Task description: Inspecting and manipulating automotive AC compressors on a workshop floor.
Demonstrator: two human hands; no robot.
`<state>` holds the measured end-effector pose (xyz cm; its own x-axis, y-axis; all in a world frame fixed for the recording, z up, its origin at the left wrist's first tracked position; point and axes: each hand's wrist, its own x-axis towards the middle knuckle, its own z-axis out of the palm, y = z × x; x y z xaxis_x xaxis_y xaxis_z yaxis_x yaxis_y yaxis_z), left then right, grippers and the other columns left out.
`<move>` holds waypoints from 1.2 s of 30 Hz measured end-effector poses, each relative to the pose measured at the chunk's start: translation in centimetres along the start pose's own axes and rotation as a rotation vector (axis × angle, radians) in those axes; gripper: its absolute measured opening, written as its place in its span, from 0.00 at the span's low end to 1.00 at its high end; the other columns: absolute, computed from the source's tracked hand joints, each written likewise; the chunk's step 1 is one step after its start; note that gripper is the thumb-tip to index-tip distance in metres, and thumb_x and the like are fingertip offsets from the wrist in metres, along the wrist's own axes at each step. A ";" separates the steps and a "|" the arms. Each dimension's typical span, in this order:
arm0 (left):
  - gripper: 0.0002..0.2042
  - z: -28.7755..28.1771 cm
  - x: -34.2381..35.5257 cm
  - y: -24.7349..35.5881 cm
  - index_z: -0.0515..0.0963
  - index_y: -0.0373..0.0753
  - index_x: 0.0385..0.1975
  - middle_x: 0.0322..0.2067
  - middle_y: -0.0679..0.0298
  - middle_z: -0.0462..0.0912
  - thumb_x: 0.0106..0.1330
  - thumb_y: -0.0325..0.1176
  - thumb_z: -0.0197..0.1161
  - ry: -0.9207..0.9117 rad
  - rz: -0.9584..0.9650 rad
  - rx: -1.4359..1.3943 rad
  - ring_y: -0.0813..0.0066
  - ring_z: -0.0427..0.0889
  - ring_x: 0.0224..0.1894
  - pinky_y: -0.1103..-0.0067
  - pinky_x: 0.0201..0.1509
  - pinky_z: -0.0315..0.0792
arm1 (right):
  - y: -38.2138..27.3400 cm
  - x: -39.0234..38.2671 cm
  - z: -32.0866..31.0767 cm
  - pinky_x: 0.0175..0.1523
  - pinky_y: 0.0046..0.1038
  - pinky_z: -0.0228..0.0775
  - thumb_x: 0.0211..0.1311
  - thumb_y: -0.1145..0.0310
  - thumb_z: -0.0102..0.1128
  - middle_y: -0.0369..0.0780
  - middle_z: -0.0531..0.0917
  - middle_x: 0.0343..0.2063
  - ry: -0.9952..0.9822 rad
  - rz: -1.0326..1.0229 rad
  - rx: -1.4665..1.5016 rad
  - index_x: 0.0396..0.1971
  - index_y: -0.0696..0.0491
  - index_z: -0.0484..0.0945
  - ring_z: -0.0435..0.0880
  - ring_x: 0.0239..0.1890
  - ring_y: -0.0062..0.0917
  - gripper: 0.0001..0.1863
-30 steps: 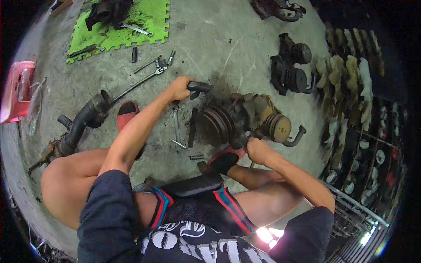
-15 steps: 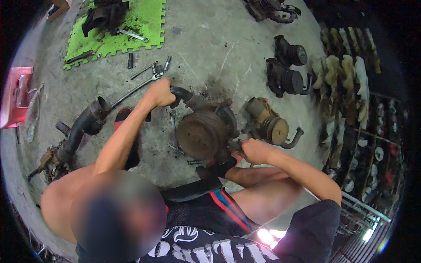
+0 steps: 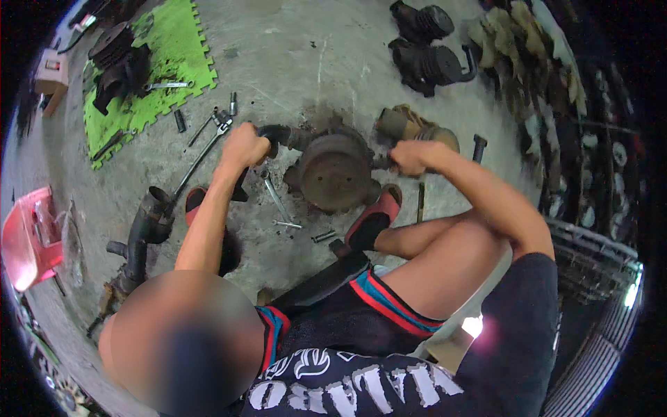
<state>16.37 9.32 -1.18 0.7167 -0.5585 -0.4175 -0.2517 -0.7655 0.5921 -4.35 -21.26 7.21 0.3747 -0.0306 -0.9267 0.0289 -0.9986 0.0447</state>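
Observation:
Between my two hands is a dirty, rust-brown water pump point(image 3: 336, 172) with a broad round pulley facing up. My left hand point(image 3: 246, 146) is closed around the end of its curved black pipe point(image 3: 281, 135), on the left. On the opposite side, my right hand point(image 3: 413, 158) grips a short dark stub point(image 3: 381, 162) of the same pump, and its fingertips are partly hidden. A combination wrench point(image 3: 275, 193) lies on the floor left of the pump. Smaller metal pieces point(image 3: 324, 237) lie nearer to me, close to my red and black shoe point(image 3: 377, 217).
Another pump point(image 3: 424, 130) stands just behind my right hand; two dark ones point(image 3: 432, 64) are farther back. A ratchet point(image 3: 208, 148) with sockets lies at left, near a black hose assembly point(image 3: 147, 221). Beyond are a green mat point(image 3: 165, 52) and a pink stool point(image 3: 29, 240). Racks of parts line the right.
The pump has moved away from me and to the right relative to the wrench, with both hands still on it. My right hand has gone farther forward. The whole view has shifted.

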 end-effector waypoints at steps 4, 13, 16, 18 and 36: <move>0.20 0.3 1.3 0.0 0.80 0.23 0.31 0.34 0.34 0.80 0.46 0.36 0.58 0.041 0.015 0.040 0.39 0.81 0.41 0.59 0.47 0.75 | 1.0 0.5 -1.9 0.44 0.43 0.76 0.62 0.55 0.58 0.52 0.85 0.36 0.070 -0.018 -0.037 0.36 0.60 0.82 0.84 0.41 0.47 0.20; 0.16 1.2 4.5 2.1 0.83 0.30 0.20 0.27 0.41 0.82 0.45 0.39 0.56 -0.021 -0.076 0.018 0.45 0.84 0.36 0.63 0.45 0.76 | 6.5 6.7 -1.3 0.38 0.41 0.77 0.49 0.70 0.63 0.49 0.85 0.35 0.068 0.036 -0.083 0.35 0.55 0.83 0.85 0.40 0.45 0.12; 0.22 1.2 5.5 3.5 0.82 0.27 0.34 0.39 0.38 0.81 0.48 0.41 0.55 -0.038 -0.044 0.087 0.44 0.81 0.46 0.62 0.51 0.74 | 8.7 8.7 0.1 0.37 0.41 0.77 0.44 0.73 0.65 0.49 0.85 0.34 0.128 0.011 -0.036 0.33 0.54 0.83 0.85 0.38 0.43 0.12; 0.22 1.3 6.6 3.5 0.82 0.27 0.34 0.39 0.38 0.81 0.48 0.41 0.55 -0.040 -0.041 0.071 0.44 0.81 0.47 0.62 0.51 0.74 | 9.7 10.0 0.0 0.34 0.41 0.76 0.40 0.76 0.64 0.48 0.85 0.31 0.139 -0.011 -0.197 0.30 0.53 0.83 0.86 0.36 0.42 0.12; 0.13 2.4 10.7 2.7 0.85 0.45 0.13 0.17 0.59 0.82 0.43 0.44 0.56 -0.153 -0.108 -0.042 0.65 0.83 0.28 0.73 0.38 0.75 | 6.7 5.4 -0.5 0.40 0.39 0.76 0.58 0.66 0.51 0.48 0.84 0.36 0.503 0.019 0.052 0.37 0.50 0.81 0.85 0.40 0.42 0.11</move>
<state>21.84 0.53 -5.69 0.6302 -0.5186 -0.5778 -0.1495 -0.8113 0.5652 -1.64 -28.10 2.72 0.7754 -0.0370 -0.6304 -0.0239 -0.9993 0.0292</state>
